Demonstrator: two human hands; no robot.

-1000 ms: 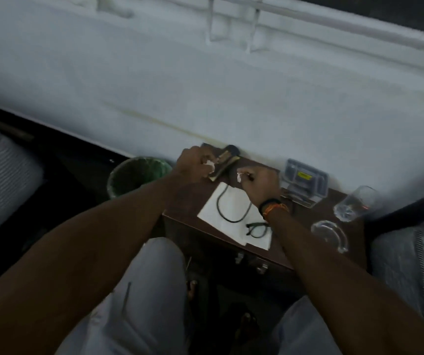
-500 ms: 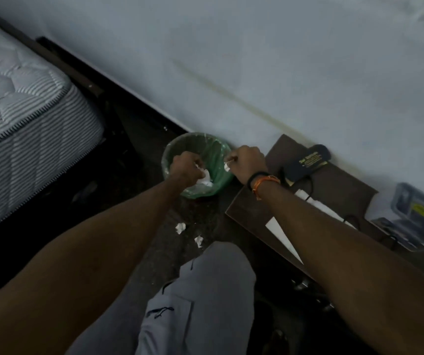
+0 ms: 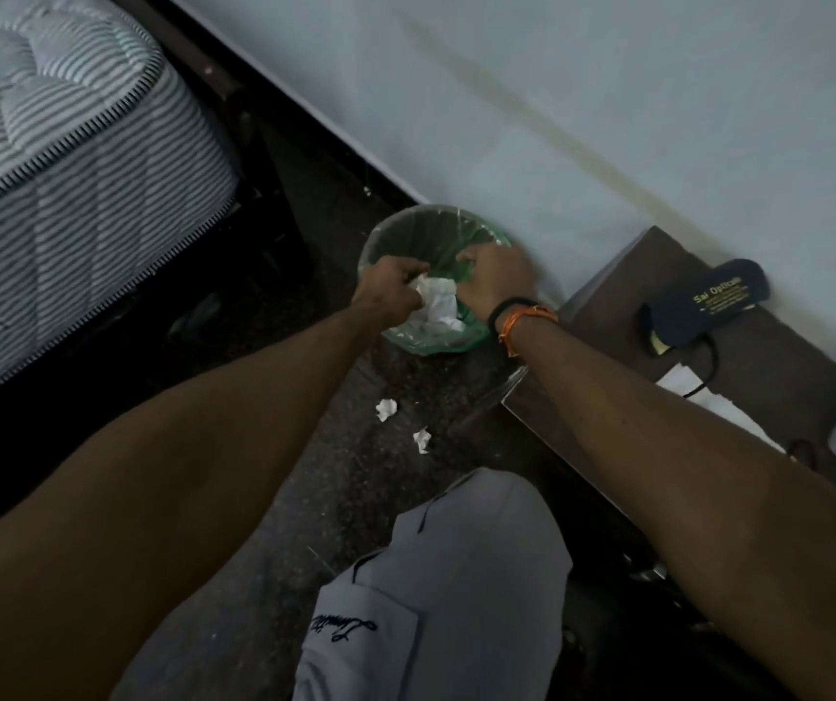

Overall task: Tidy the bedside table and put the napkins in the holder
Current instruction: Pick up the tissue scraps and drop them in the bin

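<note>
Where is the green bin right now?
In the head view, the green-lined bin stands on the floor against the wall, between the bed and the bedside table, with both hands over it.

Your bare left hand (image 3: pixel 389 290) and right hand (image 3: pixel 494 283): both arms stretched forward, fists close together, fingers curled, knuckles up; right wrist banded.
</note>
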